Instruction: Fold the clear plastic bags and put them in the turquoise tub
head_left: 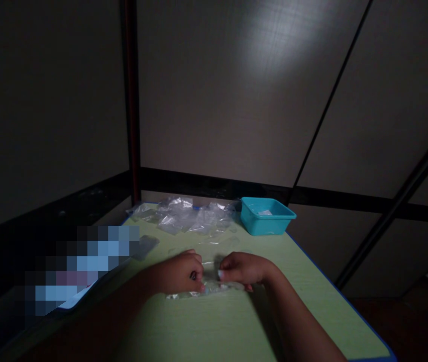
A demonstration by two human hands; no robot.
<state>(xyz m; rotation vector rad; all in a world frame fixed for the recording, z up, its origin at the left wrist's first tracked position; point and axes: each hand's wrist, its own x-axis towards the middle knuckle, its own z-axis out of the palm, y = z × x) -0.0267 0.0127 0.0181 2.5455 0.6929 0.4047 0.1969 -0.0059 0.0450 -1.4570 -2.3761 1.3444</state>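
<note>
Just below the middle of the frame, the person's left hand [182, 271] and right hand [241, 269] meet over a small clear plastic bag [207, 287] that lies on the green table [206, 332]. Both hands are curled, with thumb and fingertips pinched on the bag's upper edge, the two pinches close together but not touching. The bag's lower part rests flat on the table surface, and the dim light makes it hard to tell whether anything is inside it.

Higher in the frame, toward the table's far edge, lies a loose heap of clear bags [184, 215]. Just to the right of the heap stands a turquoise tub [266, 216] with something pale in its bottom. A single flat piece [144, 246] lies left of the hands, near a blurred-out patch at the lower left.

The likely trouble is grip. Thin film of this kind looks slippery, and with both pinches on one narrow edge, an uneven pull could make it slide out of one hand or stretch and tear at the seam. The poor light adds to the risk, since the clear edge is hard to see against the table.
</note>
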